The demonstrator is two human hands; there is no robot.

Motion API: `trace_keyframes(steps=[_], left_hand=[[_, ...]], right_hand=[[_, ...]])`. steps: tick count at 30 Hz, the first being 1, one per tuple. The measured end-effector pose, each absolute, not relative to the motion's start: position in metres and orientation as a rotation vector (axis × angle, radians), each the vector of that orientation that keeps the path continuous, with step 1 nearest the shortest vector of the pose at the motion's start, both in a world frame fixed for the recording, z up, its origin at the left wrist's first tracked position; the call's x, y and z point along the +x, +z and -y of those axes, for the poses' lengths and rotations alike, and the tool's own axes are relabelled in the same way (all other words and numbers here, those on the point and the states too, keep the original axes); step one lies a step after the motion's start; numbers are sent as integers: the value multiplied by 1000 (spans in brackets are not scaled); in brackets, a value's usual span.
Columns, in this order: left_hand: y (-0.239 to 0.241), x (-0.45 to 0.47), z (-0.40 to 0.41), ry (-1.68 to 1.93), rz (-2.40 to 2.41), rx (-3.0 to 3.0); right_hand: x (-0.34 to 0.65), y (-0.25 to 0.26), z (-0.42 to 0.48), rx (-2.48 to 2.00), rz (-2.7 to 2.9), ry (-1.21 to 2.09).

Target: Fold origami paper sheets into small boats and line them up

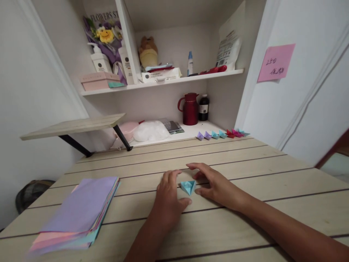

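Observation:
A small folded light-blue paper piece (188, 187), triangular from above with a hollow middle, rests on the wooden table between my two hands. My left hand (170, 196) curves around its left side, thumb and fingers apart and holding nothing. On the other side, my right hand (211, 183) has its thumb close to the paper's right corner and its fingers spread above it. Whether the right thumb touches the paper I cannot tell. At the table's back edge stands a row of several folded paper pieces (222, 134) in purple, blue, red and pink.
A stack of coloured paper sheets (81, 207) lies on the left of the table (136, 240). Behind it rises a small raised shelf (73, 125) on black legs. A red jug (190, 109) and a dark bottle (203, 108) stand in the cabinet at the back.

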State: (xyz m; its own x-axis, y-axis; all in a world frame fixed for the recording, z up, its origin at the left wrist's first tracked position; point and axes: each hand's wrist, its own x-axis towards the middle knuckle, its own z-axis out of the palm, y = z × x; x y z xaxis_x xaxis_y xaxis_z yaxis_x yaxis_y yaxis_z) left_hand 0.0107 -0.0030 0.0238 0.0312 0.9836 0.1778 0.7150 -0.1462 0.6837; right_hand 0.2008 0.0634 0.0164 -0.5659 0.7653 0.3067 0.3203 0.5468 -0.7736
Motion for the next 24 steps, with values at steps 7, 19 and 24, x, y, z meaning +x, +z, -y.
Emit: trace_keyframes(steps=[7,19,24], left_hand=[[30,8,5,873,-1703,1922],[27,11,2,881,-1700,2036],[23,12,0,860,-1612,2155]], right_hand=[[203,18,-63,-843,2136,940],[201,21,-62,-827,2126,983],[197,24,-60,-712,2218,843]])
